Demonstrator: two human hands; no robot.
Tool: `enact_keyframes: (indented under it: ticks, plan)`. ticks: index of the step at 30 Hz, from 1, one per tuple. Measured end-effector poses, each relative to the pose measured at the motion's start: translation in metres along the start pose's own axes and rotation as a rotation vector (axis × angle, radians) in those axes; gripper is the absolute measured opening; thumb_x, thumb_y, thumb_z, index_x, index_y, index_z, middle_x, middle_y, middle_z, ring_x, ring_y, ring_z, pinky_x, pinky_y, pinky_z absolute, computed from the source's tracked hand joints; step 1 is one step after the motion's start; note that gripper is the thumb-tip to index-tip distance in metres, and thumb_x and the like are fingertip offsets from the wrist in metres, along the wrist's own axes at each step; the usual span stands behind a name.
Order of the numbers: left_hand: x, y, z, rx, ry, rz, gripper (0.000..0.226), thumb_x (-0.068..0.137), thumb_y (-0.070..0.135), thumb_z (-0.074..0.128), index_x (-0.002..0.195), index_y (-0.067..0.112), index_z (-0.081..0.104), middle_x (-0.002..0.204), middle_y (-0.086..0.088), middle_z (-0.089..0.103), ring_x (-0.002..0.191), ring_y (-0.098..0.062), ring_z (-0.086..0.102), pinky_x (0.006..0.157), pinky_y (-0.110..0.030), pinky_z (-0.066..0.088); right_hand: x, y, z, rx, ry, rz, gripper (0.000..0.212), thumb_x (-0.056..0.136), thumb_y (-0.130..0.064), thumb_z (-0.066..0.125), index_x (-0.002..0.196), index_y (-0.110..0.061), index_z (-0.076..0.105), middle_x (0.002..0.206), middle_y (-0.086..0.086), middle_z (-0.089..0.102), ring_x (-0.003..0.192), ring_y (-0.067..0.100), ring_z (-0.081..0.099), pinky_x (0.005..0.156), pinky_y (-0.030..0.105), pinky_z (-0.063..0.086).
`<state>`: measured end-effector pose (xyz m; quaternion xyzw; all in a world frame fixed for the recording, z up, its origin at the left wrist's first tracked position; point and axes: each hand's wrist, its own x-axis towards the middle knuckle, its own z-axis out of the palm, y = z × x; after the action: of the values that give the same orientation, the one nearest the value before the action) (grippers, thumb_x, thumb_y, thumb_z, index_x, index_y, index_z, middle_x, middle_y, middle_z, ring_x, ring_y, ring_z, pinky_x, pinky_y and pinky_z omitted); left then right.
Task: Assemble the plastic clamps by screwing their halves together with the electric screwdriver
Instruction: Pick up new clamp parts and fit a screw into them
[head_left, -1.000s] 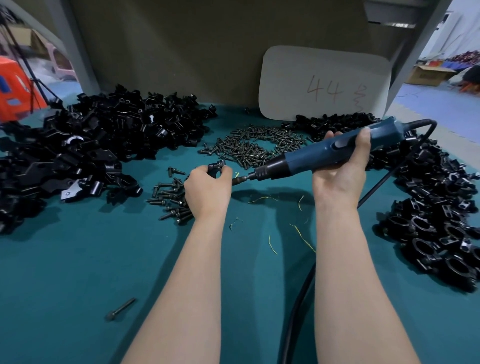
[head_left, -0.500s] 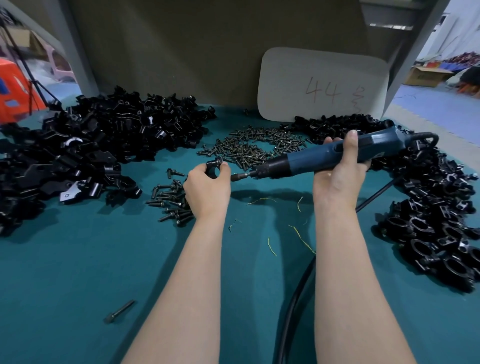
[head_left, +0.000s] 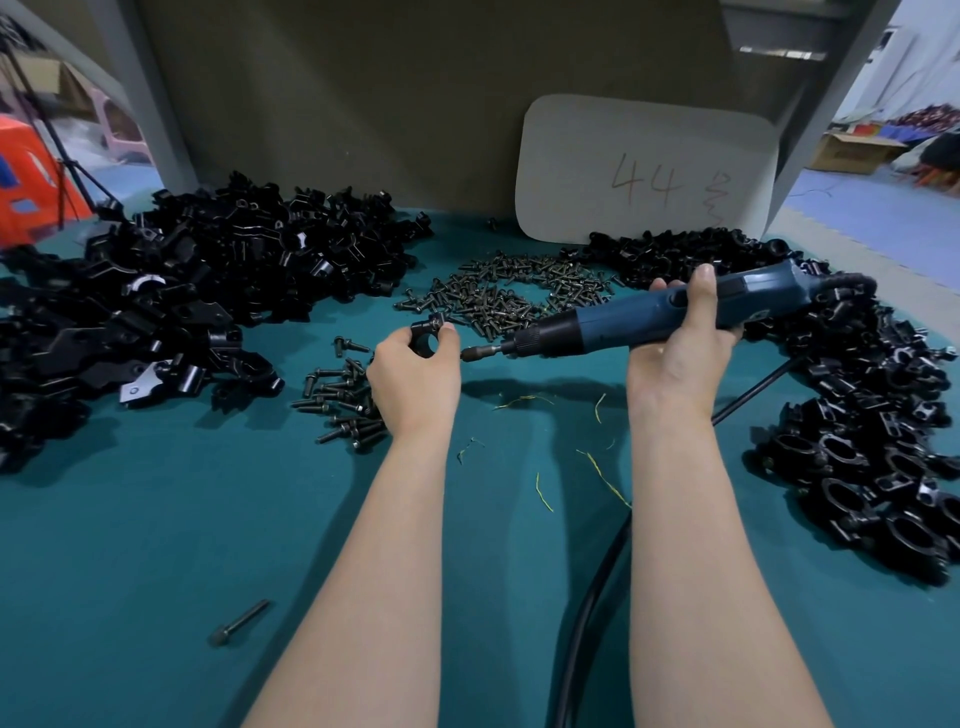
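Even indoor light, moderately bright; wide-angle bowing at edges.
Soft shadows on teal mat (head_left: 156, 545); small glints on black clamp piles (head_left: 883, 493); background room (head_left: 914, 78) brighter, washed, slightly blurred.

The table (head_left: 156, 571) was covered with a teal cloth. A large pile of black clamp halves (head_left: 182, 301) lay across its left side. A heap of dark screws (head_left: 514, 296) lay at the centre rear, with a smaller cluster of screws (head_left: 343, 400) nearer the front, just right of the left pile. A pile of black ring-shaped clamps (head_left: 872, 441) ran down the right side. A single loose pin (head_left: 239, 622) lay well apart at the front left. Thin yellow scraps (head_left: 597, 467) were scattered at the centre, beside a black cable (head_left: 587, 597). A white card (head_left: 644, 171) marked "44" stood at the rear edge.
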<state>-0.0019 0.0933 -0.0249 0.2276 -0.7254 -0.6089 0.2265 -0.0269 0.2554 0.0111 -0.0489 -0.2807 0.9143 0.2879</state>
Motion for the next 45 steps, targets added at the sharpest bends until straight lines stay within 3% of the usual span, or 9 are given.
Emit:
enact_keyframes:
  ticks: [8,13,17,23,27,32,37,42,45]
  plan:
    - [0.004,-0.001,0.002,-0.205,0.055,-0.002,0.022,0.092,0.035,0.061,0.074,0.022,0.058,0.079,-0.004,0.07,0.078,-0.025,0.07,0.072,-0.038,0.057,0.007,-0.009,-0.005,-0.081,0.137,0.04,0.036,0.096,-0.033,0.055,0.123,-0.011,0.045,0.091,0.009,0.058,0.064,0.015,0.064,0.062,0.027,0.054]
    - [0.009,-0.002,0.004,-0.488,0.017,-0.124,0.02,0.094,0.027,0.061,0.095,0.007,0.063,0.089,-0.003,0.065,0.07,-0.013,0.07,0.063,-0.021,0.054,0.017,-0.012,-0.015,-0.702,0.157,0.184,0.064,0.092,-0.049,0.054,0.142,-0.014,0.033,0.126,0.008,0.055,0.088,0.024,0.067,0.074,0.036,0.057]
    - [0.008,0.001,0.004,-0.627,-0.039,-0.209,0.016,0.094,0.021,0.061,0.082,0.011,0.061,0.081,-0.001,0.064,0.072,-0.017,0.068,0.062,-0.016,0.053,0.013,0.0,-0.02,-1.307,0.043,0.271,0.094,0.085,-0.025,0.067,0.153,-0.017,0.002,0.146,0.018,0.031,0.104,0.031,0.05,0.085,0.036,0.043]
    - [0.007,0.001,0.004,-0.637,-0.1,-0.21,0.013,0.094,0.02,0.062,0.083,0.013,0.061,0.085,-0.002,0.061,0.073,-0.016,0.061,0.072,-0.021,0.055,-0.003,0.014,-0.013,-1.882,-0.043,0.136,0.062,0.09,-0.03,0.059,0.143,-0.019,0.03,0.148,0.021,0.026,0.137,0.038,0.018,0.113,0.049,0.023]
    - [0.004,0.003,0.008,-0.548,-0.114,-0.153,0.015,0.094,0.022,0.062,0.08,0.018,0.06,0.077,0.001,0.061,0.072,-0.014,0.057,0.079,-0.029,0.052,-0.016,0.022,0.012,-1.718,-0.31,-0.164,0.038,0.092,-0.036,0.056,0.127,-0.021,0.055,0.129,0.007,0.053,0.124,0.027,0.046,0.099,0.035,0.038]
    - [0.0,0.003,0.008,-0.358,-0.098,-0.012,0.011,0.092,0.028,0.062,0.082,0.024,0.061,0.083,0.002,0.067,0.079,-0.016,0.062,0.078,-0.031,0.05,-0.047,0.056,0.032,-1.427,-0.7,0.146,0.009,0.094,-0.02,0.054,0.086,-0.017,0.059,0.072,0.001,0.067,0.059,0.005,0.065,0.071,0.033,0.055]
    - [0.006,0.001,0.003,-0.313,0.157,-0.037,0.02,0.094,0.03,0.059,0.1,0.012,0.063,0.089,0.001,0.066,0.08,-0.016,0.06,0.076,-0.026,0.049,-0.043,0.063,0.027,-1.463,-0.666,-0.037,0.013,0.086,-0.01,0.057,0.082,-0.023,0.056,0.077,-0.007,0.06,0.069,0.009,0.055,0.053,0.007,0.04]
    - [0.013,0.005,-0.004,-0.45,0.32,0.026,0.033,0.095,0.031,0.056,0.116,0.006,0.06,0.1,-0.005,0.07,0.07,-0.002,0.06,0.063,-0.006,0.045,-0.054,0.074,0.036,-1.726,-0.812,0.264,0.008,0.09,-0.012,0.059,0.093,-0.011,0.067,0.095,0.01,0.068,0.082,0.025,0.063,0.076,0.034,0.055]
    - [0.011,0.007,-0.003,-0.487,0.314,0.048,0.033,0.095,0.03,0.057,0.118,0.007,0.06,0.101,-0.006,0.071,0.069,0.004,0.061,0.067,-0.006,0.046,-0.067,0.082,0.045,-1.728,-0.926,0.282,0.012,0.091,-0.008,0.053,0.094,-0.011,0.064,0.092,0.008,0.065,0.078,0.021,0.057,0.064,0.027,0.046]
